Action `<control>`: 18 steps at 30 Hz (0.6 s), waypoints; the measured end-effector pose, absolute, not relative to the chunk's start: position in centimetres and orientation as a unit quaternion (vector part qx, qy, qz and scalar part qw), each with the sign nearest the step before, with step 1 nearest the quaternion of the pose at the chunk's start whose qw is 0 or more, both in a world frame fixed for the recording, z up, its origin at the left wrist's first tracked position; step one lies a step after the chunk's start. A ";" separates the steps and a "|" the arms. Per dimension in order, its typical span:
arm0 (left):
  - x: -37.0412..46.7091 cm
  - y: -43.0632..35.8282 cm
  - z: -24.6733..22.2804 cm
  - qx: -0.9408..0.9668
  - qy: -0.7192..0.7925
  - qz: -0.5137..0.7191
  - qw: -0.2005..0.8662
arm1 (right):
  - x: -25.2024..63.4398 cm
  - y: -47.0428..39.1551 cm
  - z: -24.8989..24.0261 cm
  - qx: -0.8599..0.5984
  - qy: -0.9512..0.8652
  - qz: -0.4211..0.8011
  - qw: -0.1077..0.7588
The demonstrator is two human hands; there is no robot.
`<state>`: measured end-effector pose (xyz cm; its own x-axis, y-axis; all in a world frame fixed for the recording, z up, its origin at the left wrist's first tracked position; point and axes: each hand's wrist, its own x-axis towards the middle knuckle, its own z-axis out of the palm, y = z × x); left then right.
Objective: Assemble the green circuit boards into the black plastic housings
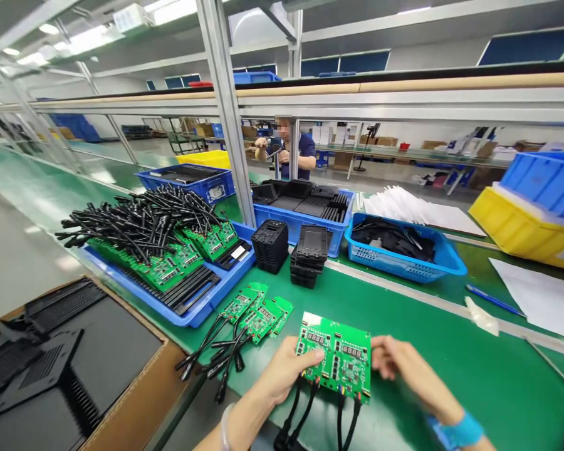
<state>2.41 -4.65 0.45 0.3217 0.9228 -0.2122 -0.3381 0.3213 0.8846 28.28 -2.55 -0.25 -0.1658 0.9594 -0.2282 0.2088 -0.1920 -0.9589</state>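
A green circuit board panel (352, 369) with two small digit displays is in my left hand (291, 366), thumb on its face and fingers behind it. Black cables (341, 416) hang from its lower edge. At the panel's right edge is my right hand (397, 360), its fingers loosely bent and not closed around anything; whether the fingertips touch the board I cannot tell. Left of the panel, several more green boards (263, 316) lie on the bench with their black connector leads (223, 360) toward the front edge.
A blue tray (195, 316) heaped with cabled boards stands left, above a carton (141, 382) of black housings. Stacked black cases (310, 250), a blue basket (404, 269) and a blue bin (343, 232) line the back. A pen (496, 300) lies right. A person (305, 153) works opposite.
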 end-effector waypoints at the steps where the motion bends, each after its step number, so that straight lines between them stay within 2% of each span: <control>1: 2.5 -4.8 0.5 0.367 0.377 0.438 0.729 | 26.0 -4.2 -0.5 -0.508 -0.524 0.594 0.338; 5: 3.0 -5.5 0.4 0.271 0.370 0.413 0.787 | 20.8 -8.2 -1.3 -0.493 -0.329 0.658 0.464; 11: 2.7 -6.7 0.4 0.217 0.365 0.436 0.793 | 18.5 -9.1 -1.9 -0.479 -0.156 0.669 0.547; 14: 2.6 -7.0 0.7 0.201 0.354 0.443 0.799 | 16.5 -9.2 -2.3 -0.470 -0.155 0.683 0.537; 18: 1.3 -6.6 1.3 0.210 0.342 0.451 0.797 | 14.6 -8.5 -2.4 -0.457 -0.252 0.666 0.533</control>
<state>1.27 -6.64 1.33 0.3591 0.8624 -0.3568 -0.5749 0.5056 0.6434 14.62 -8.52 -2.43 -0.0144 0.9403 -0.3402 -0.4786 -0.3052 -0.8233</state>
